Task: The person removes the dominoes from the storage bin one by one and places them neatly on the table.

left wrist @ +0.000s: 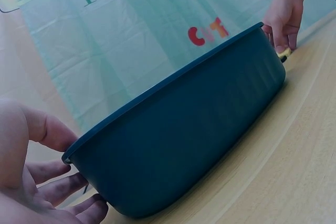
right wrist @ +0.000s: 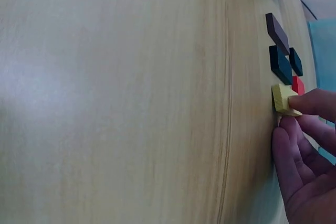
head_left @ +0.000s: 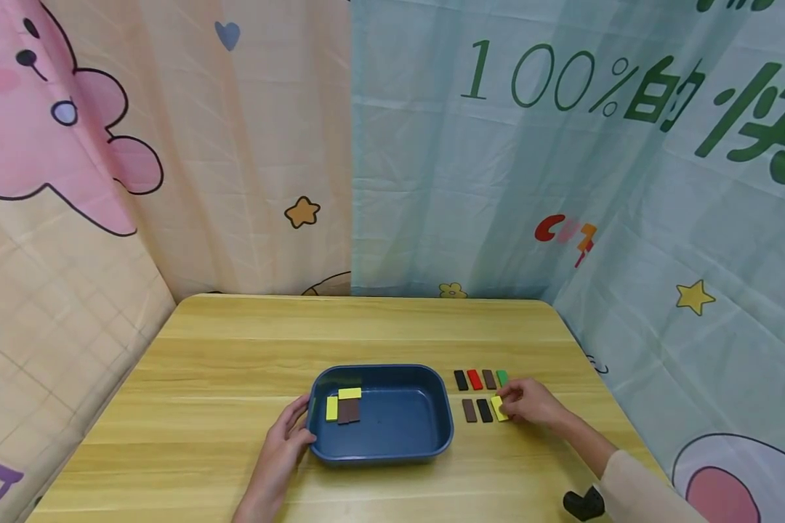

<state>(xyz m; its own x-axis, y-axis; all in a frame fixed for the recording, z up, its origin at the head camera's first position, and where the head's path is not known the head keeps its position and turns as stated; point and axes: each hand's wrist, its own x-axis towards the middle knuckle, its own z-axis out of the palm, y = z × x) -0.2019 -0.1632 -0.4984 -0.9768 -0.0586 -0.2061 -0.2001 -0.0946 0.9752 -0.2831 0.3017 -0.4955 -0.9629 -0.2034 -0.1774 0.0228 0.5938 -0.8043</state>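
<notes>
A dark blue rectangular tray (head_left: 399,450) stands on the table. My left hand (head_left: 283,443) holds it at its left end, the fingers and thumb against the rim and outer wall in the left wrist view. Inside lie two yellow blocks and two brown blocks (head_left: 348,412), flat and close together. To the tray's right, my right hand (head_left: 530,401) pinches a yellow block (right wrist: 282,99) between thumb and fingers, low over the table. Beside it are a black block (head_left: 484,410) and a brown block (head_left: 469,410). The fingers hide part of the yellow block.
Behind the pinched block is a row of a black block (head_left: 461,380), a red block (head_left: 474,379), a brown block (head_left: 489,379) and a green block (head_left: 501,377). A black object (head_left: 584,503) is beside the right sleeve. Printed curtains (head_left: 432,181) surround the wooden table (head_left: 235,349).
</notes>
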